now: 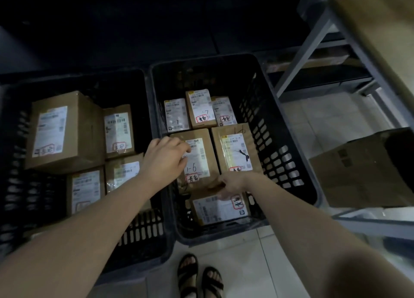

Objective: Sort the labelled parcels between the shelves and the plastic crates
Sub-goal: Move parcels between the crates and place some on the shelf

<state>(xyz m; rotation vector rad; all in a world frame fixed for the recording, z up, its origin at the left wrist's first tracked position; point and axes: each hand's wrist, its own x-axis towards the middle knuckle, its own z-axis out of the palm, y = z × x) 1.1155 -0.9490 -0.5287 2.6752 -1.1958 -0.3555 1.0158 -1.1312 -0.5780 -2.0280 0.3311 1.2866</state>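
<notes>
Your left hand (165,156) lies on the 1-6 parcel (198,161) at its far corner, grip unclear; right hand (233,184) pinches its near edge, long axis running away from you.
</notes>
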